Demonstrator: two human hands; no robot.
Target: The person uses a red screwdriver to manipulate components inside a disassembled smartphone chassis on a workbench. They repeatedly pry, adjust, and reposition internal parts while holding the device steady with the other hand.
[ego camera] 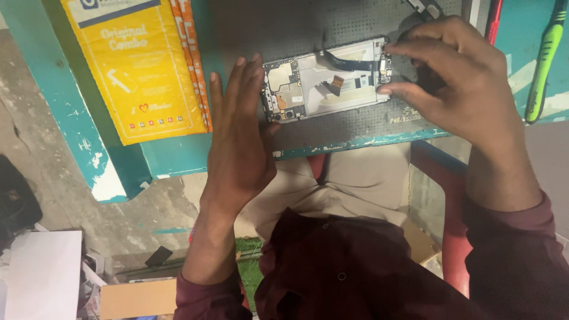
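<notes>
Teal workbench (178,155), near its front edge: an opened smartphone (325,80) lies on a grey repair mat (355,121). Left hand (237,136), fingers straight and together, braces its end; right hand (456,77) pinches the far end, where the exposed ribbon cable (349,62) could tear if tugged.

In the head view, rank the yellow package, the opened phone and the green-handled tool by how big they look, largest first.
1. yellow package, clearly the largest.
2. opened phone, partly hidden by the right hand; the left hand rests beside it.
3. green-handled tool, long but thin; cut off at the top edge, so its full length is unsure.
</notes>
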